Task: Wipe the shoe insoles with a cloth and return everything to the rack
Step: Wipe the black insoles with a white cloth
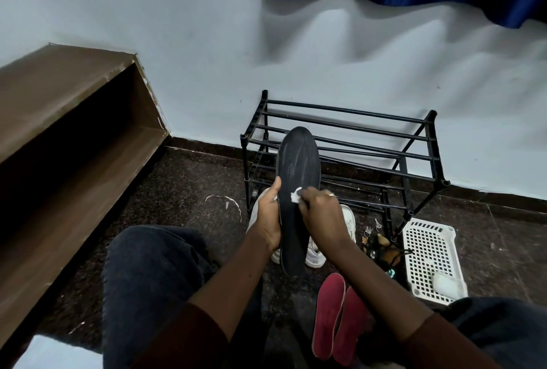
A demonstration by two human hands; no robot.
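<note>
- We hold the black insole (297, 161) up in front of the rack (437, 149). Its long axis runs near upright, with the toe end over the rack's top bars and the heel end down towards our lap.
- Our left hand (268, 214) grips the insole's left edge at about mid-length, fingers curled round it.
- Our right hand (321, 214) pinches a small white cloth (296, 194) and presses it on the insole just beside the left thumb.
- From the cloth, most of the unwiped length lies away from us, towards the rack, so we judge the next stroke goes up along the long axis. The right hand is the nearer one for it.
- Two red insoles (337, 315) lie on the floor on our side of the rack, and white shoes (315, 253) sit at its foot.
- We can read no brand, label or writing anywhere.
</note>
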